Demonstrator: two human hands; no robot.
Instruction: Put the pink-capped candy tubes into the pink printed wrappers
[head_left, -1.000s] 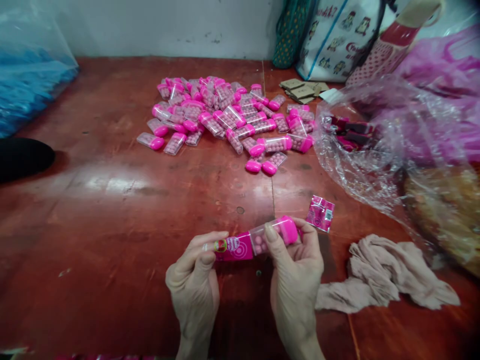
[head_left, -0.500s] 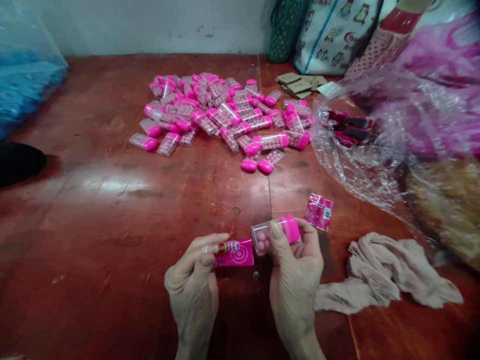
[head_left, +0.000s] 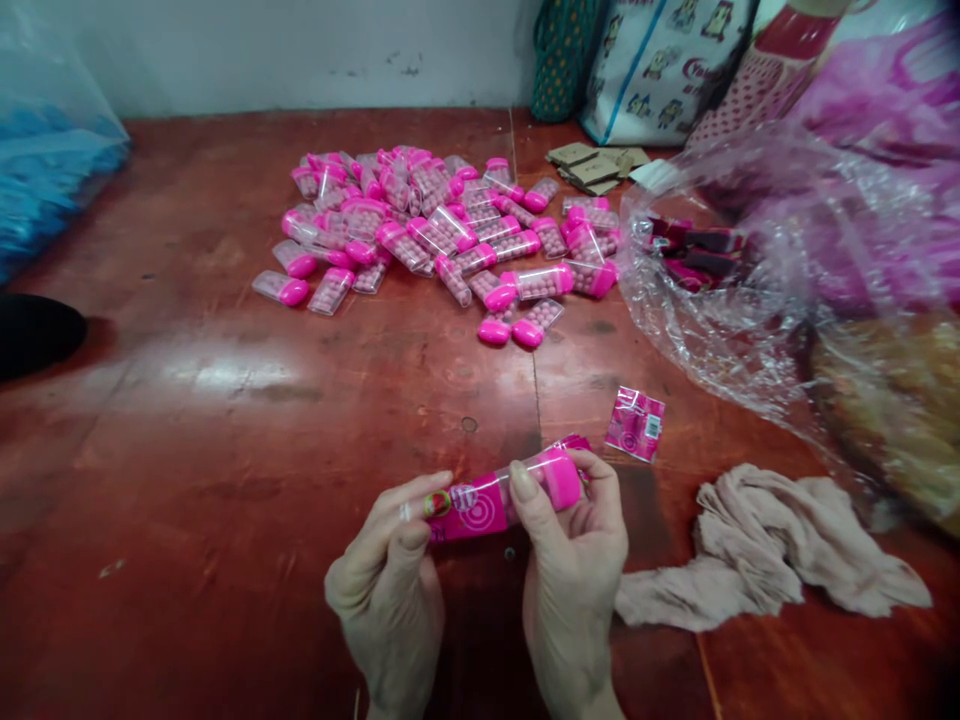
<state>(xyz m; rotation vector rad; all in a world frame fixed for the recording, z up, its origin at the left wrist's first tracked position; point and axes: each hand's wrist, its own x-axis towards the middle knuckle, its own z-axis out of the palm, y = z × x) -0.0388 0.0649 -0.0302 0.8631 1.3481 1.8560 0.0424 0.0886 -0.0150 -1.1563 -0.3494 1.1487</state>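
Note:
My left hand (head_left: pixel 397 585) pinches a flat pink printed wrapper sleeve (head_left: pixel 484 510) by its left end. A finger with a coloured band round it lies along the sleeve's edge. My right hand (head_left: pixel 570 575) grips a small clear candy container (head_left: pixel 559 478) with a bright pink cap, thumb across its side. The container's clear end meets the sleeve's right end; whether it is inside or only over it I cannot tell. A crinkled pink printed piece (head_left: pixel 574 442) shows behind the cap. Another pink wrapper (head_left: pixel 635 424) lies just beyond my right hand.
A pile of pink-capped containers (head_left: pixel 442 220) with pink balls lies toward the wall. Crumpled clear plastic (head_left: pixel 675 330) and a beige cloth (head_left: pixel 787 540) are on the right. Folded brown cardboard pieces (head_left: pixel 596 165) lie at the back; a bag of blue items (head_left: pixel 52 190) stands left.
My right hand has moved left and brought the container's clear end onto the sleeve, closing the gap between them. The crinkled pink piece behind the cap has come into view.

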